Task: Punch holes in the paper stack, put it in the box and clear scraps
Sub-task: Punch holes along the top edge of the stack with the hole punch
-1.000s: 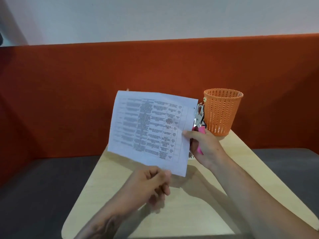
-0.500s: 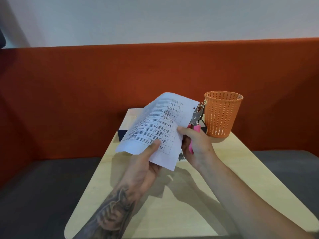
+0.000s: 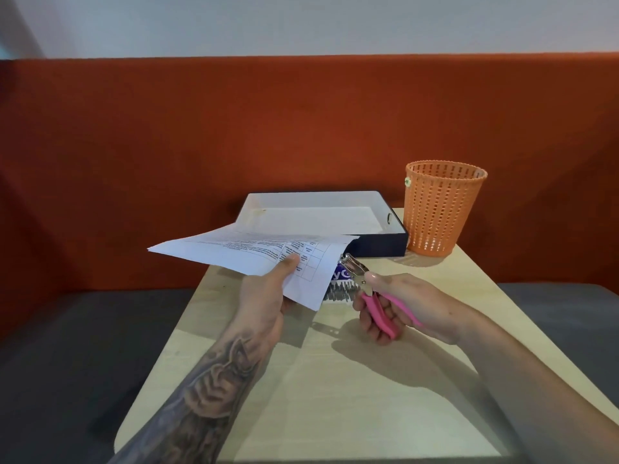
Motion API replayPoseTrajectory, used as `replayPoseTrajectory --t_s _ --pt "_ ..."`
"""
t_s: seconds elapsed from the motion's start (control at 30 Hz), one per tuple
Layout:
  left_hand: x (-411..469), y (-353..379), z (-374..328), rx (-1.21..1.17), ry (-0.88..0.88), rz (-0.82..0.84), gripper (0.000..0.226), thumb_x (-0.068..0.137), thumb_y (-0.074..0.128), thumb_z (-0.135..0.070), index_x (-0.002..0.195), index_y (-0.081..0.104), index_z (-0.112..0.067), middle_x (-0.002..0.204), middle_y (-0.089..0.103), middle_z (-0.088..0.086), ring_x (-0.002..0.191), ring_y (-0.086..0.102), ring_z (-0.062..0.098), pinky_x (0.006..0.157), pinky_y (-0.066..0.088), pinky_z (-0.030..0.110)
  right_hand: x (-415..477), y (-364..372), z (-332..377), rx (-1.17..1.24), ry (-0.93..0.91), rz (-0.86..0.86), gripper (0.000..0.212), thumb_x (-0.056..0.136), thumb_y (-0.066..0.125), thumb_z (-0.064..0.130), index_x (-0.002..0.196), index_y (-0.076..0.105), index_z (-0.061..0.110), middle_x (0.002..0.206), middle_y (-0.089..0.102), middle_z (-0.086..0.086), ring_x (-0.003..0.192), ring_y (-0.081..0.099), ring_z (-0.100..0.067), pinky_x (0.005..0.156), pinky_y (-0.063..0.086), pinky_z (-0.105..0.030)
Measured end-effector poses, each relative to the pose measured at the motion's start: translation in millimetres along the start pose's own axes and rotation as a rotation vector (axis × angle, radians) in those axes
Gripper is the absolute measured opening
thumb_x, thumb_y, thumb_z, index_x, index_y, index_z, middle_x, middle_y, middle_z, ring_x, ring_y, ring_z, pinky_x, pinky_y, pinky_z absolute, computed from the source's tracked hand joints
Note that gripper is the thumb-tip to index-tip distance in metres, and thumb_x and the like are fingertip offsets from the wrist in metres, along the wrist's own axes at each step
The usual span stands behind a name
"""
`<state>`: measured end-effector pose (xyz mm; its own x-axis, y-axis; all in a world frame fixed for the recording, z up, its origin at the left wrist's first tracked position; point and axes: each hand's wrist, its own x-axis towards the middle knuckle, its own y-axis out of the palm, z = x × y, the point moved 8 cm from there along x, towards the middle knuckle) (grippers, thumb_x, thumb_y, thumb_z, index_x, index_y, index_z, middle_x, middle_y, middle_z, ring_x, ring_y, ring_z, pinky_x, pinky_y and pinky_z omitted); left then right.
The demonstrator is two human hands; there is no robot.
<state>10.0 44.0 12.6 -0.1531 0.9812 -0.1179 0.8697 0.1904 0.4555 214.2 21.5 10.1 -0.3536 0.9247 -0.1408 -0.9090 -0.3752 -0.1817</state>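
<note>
My left hand (image 3: 268, 296) pinches the printed paper stack (image 3: 248, 252) at its near right corner, thumb on top, holding it almost flat above the table. To its right, my right hand (image 3: 398, 306) grips the pink-handled hole punch (image 3: 368, 293); its metal jaws point up-left and sit just clear of the paper's right edge. Behind the paper lies the open dark box (image 3: 378, 244) with a white inside. Grey scraps (image 3: 340, 293) lie on the table under the paper's corner, beside a blue printed item that is partly hidden.
An orange mesh basket (image 3: 442, 209) stands at the table's far right, next to the box. The light wooden table (image 3: 335, 396) is narrow, with grey seating on both sides and an orange-red padded backrest (image 3: 234, 135) behind.
The paper stack has come down from upright to nearly flat, uncovering the box. The punch has come off the paper's edge and moved lower with my right hand.
</note>
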Motion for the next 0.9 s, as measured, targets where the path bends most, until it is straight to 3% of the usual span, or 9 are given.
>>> replayPoseTrajectory --t_s 0.1,0.2,0.27,0.43,0.7,0.9 --pt "2.1 -0.9 -1.1 0.018 0.021 -0.014 0.014 0.088 0.076 -0.006 0.094 0.070 -0.017 0.103 0.079 0.003 0.109 0.071 0.030 0.107 0.050 0.053 0.1 -0.3 -0.7 -0.032 -0.008 -0.010 0.062 0.092 0.057 0.061 0.094 0.071 0.001 0.088 0.074 -0.025 0.071 0.069 -0.033 0.065 0.055 -0.039" --pt "5.7 -0.7 -2.9 0.034 0.032 -0.005 0.012 0.090 0.074 -0.006 0.093 0.070 -0.017 0.083 0.080 -0.004 0.091 0.072 0.026 0.082 0.055 0.043 0.8 -1.0 -1.0 -0.069 -0.014 -0.014 0.063 0.094 0.057 0.060 0.094 0.071 -0.002 0.089 0.075 -0.026 0.071 0.069 -0.032 0.064 0.055 -0.037" --pt "5.9 -0.2 -4.7 0.050 0.041 -0.003 0.012 0.091 0.073 -0.006 0.094 0.069 -0.017 0.085 0.079 -0.002 0.087 0.071 0.025 0.075 0.056 0.040 0.5 -1.6 -0.3 -0.079 -0.016 -0.017 0.064 0.094 0.058 0.059 0.093 0.071 -0.003 0.089 0.075 -0.026 0.071 0.069 -0.031 0.062 0.055 -0.034" --pt "4.4 -0.7 -2.2 0.076 0.049 -0.012 0.012 0.090 0.075 -0.008 0.096 0.071 -0.017 0.108 0.078 0.005 0.111 0.071 0.031 0.108 0.049 0.055 -1.1 0.3 1.7 -0.080 -0.028 -0.026 0.054 0.087 0.058 0.057 0.090 0.071 0.004 0.086 0.074 -0.023 0.071 0.066 -0.030 0.059 0.054 -0.032" --pt "5.8 -3.0 0.2 0.065 0.047 -0.033 0.012 0.089 0.076 -0.009 0.097 0.072 -0.016 0.111 0.078 0.007 0.114 0.071 0.031 0.111 0.047 0.055 2.5 -2.7 -0.2 -0.152 -0.030 -0.043 0.060 0.093 0.057 0.052 0.096 0.066 -0.007 0.084 0.075 -0.018 0.069 0.067 -0.025 0.059 0.053 -0.031" --pt "5.2 -3.1 3.5 0.092 0.053 -0.020 0.015 0.088 0.077 -0.011 0.102 0.073 -0.013 0.112 0.079 0.008 0.112 0.071 0.030 0.110 0.048 0.055 2.8 -0.7 -0.6 -0.177 -0.016 -0.047 0.058 0.087 0.059 0.057 0.094 0.067 0.000 0.083 0.076 -0.014 0.068 0.067 -0.023 0.058 0.053 -0.030"
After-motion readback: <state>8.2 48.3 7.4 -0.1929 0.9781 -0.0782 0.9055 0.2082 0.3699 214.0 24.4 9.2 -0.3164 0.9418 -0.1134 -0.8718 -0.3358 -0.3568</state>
